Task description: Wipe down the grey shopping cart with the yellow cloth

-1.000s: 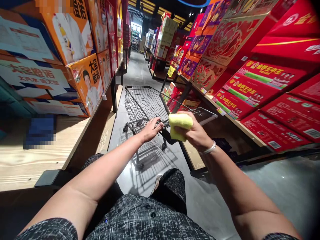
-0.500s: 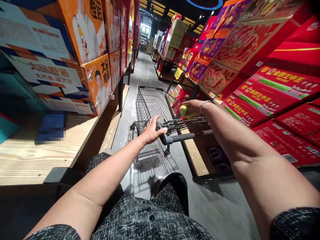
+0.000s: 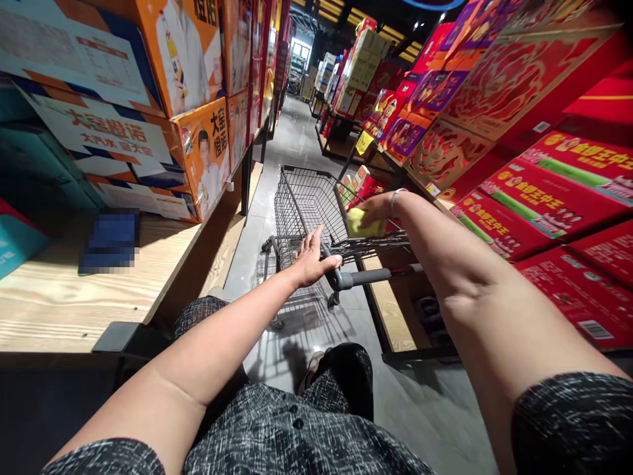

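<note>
A black wire shopping cart [image 3: 316,198] stands in the aisle in front of me, its bar handle [image 3: 376,276] turned toward my body. My left hand [image 3: 314,259] lies against the handle's left corner, with fingers stretched forward over the rim and thumb out. Above the right part of the cart, my right hand [image 3: 380,207] grips a yellow-green cloth [image 3: 363,223], bunched and hanging below the fingers. Some of those fingers are hidden by the hand and the cloth. Whether the cloth touches the cart's wire I cannot tell.
Orange drink cartons [image 3: 202,158] are stacked on a wooden shelf [image 3: 44,310] at left, near a blurred dark-blue item [image 3: 111,241]. Red boxes [image 3: 548,178] and gold-patterned boxes [image 3: 504,86] line the right side. The grey floor [image 3: 291,135] runs down the aisle between the shelves.
My right hand has moved slightly left and the cloth now shows larger, more spread. My left hand keeps its place on the cart handle. The view has shifted a little.
</note>
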